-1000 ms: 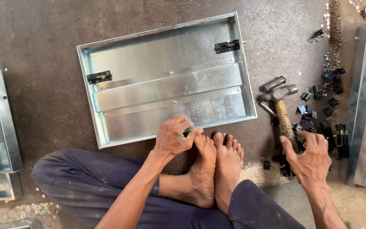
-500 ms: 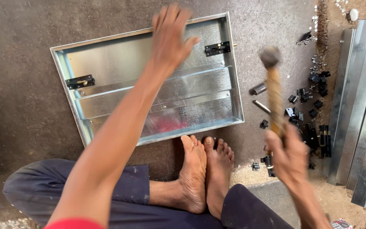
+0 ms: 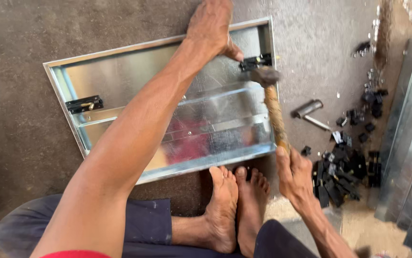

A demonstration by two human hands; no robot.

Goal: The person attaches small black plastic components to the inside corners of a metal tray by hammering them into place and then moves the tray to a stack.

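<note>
at the left, a black latch sits on the inner wall of the sheet-metal tray, which lies flat on the dark floor just beyond the person's bare feet. the tray looks light for its size, thin and stiff but likely to ring or flex under a blow, with folded rims that are the safest place to grip or press. the left hand reaches across it and bears down at the far right corner, fingers curled over the rim, thumb pointing toward a second black latch. the hammer hovers with its head right at that latch; its wooden handle looks rough and easy to hold low down. the right hand is wrapped tight around the handle's end. further right lie a spare hammer head, a heap of black latches and stacked metal panels.
</note>
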